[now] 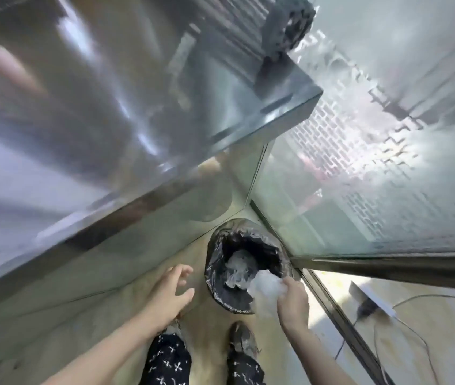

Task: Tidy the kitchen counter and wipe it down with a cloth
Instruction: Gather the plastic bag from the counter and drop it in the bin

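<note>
One crumpled wad of white translucent plastic wrap (265, 284) sits pinched in the curled fingers of the right hand (293, 298), just over the near rim of the round bin lined with a black bag (220, 276); it bulges from the fingertips toward the bin's mouth, with no clear long axis. Best to carry it past the rim before releasing, so it drops onto the pale rubbish inside. Beside the bin, the left hand (169, 293) hangs spread and empty.

No legible text or labels.
</note>
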Available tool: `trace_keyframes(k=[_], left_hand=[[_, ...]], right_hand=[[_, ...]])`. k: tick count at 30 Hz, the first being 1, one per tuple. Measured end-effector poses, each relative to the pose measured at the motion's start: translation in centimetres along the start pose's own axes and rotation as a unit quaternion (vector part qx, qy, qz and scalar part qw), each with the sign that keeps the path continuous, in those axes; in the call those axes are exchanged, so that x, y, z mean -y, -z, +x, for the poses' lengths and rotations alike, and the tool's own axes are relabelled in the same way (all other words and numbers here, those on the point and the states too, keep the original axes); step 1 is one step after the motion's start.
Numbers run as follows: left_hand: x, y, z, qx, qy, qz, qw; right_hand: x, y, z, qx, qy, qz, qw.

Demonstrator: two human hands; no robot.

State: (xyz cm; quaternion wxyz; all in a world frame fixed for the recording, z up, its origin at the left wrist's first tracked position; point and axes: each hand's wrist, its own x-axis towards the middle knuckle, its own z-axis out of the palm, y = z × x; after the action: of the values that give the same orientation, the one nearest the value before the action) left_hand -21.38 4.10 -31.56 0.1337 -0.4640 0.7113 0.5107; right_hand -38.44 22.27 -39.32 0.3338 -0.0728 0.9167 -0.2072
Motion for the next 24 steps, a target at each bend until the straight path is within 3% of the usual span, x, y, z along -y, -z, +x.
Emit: trace_keyframes(k=[3,5,8,14,19,24], left_hand=[[3.7,-1.2,4.4,-0.026,-0.004,0.001,1.000],[4.9,-1.6,6.3,-0.032,-0.003,0.009,0.999],[4.8,-1.7,6.7,-0.044,0.006,-0.011,0.999],[-1.2,1.3,-1.7,-0.054,0.018,-0.077,0.995],[-6.3,7.5,-12.7,-0.101,0.007,-0.141,0.985],[-6.9,14.2,-23.8,-0.189,0.003,-0.199,0.962]], right_hand=[[-1.6,-5.6,5.6,0.127,0.053,-0.068,0.988],[-1.1,-7.5,7.7,0.206,0.041,-0.009,0.978],[0.2,-7.0,8.7,0.193,0.031,0.042,0.980],[8.0,2.6,1.5,0.199,0.148,-0.060,0.967],[17.7,11.4,-9.9,0.284,0.297,-0.136,0.902],[28.7,13.7,-20.5,0.356,0.433,-0.189,0.806]])
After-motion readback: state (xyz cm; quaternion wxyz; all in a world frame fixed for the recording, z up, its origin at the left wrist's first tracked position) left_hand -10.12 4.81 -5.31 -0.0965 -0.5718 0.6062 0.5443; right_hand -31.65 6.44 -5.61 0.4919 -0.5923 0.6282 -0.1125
